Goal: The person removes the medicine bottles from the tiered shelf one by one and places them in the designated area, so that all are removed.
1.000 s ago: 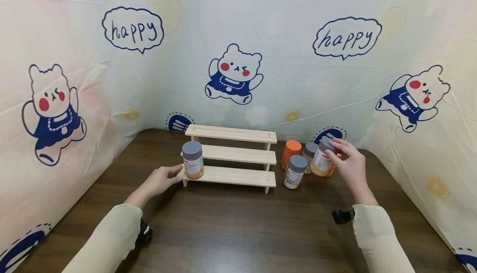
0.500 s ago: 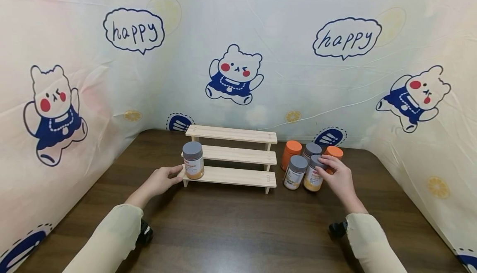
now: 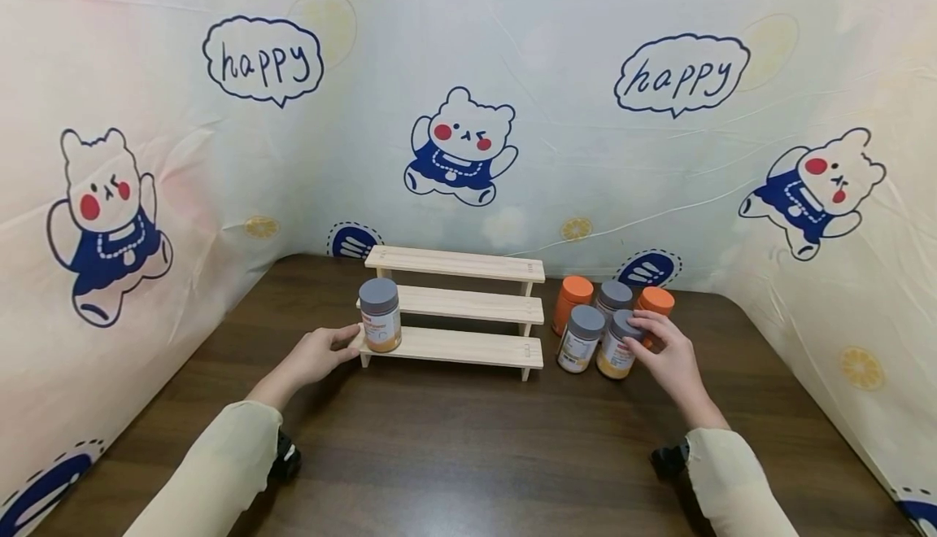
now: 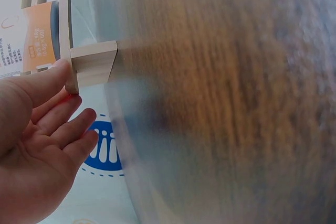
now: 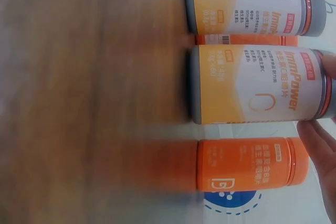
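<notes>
My left hand (image 3: 315, 355) pinches the left end of the lowest board of a three-step wooden display rack (image 3: 461, 347). In the left wrist view the thumb lies on top of that board (image 4: 65, 19) and fingers are below it. A white-and-yellow supplement bottle with a grey lid (image 3: 381, 329) stands on this step's left end. My right hand (image 3: 669, 362) grips a similar bottle (image 3: 615, 355) at its grey lid, thumb and fingers on opposite sides. This bottle is upright at the front right of a cluster, beside another grey-lidded bottle (image 3: 578, 350).
Behind the held bottle are an orange bottle (image 3: 573, 303), a grey-lidded bottle (image 3: 615, 294) and another orange bottle (image 3: 656, 299), partly hidden by the right hand. The brown table (image 3: 454, 456) ends at a printed cloth backdrop (image 3: 556, 154).
My right hand has brought its grey-lidded bottle down and toward the front, from raised before the right orange bottle to the cluster's front right. The left hand and rack have stayed put.
</notes>
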Demonstrator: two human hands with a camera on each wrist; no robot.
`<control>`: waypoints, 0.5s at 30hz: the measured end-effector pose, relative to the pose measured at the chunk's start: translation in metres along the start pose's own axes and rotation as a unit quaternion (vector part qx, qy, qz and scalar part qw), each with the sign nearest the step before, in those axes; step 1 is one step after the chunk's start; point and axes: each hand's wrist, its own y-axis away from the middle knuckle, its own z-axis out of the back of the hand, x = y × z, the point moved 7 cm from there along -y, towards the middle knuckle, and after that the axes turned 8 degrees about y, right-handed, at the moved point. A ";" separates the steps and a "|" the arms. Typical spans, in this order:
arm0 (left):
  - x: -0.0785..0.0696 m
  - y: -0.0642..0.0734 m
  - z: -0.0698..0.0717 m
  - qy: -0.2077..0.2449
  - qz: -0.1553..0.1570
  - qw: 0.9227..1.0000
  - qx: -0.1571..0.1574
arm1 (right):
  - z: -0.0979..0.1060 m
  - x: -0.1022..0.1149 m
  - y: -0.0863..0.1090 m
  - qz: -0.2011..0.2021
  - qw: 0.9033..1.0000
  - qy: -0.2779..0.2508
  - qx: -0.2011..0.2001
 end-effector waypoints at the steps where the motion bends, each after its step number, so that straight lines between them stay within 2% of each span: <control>1: 0.000 0.000 0.000 -0.001 0.000 1.000 0.001 | 0.000 0.000 0.001 0.000 1.000 0.000 0.002; 15: -0.001 0.001 -0.001 0.003 0.001 1.000 0.001 | -0.001 -0.001 0.001 0.002 1.000 -0.003 0.012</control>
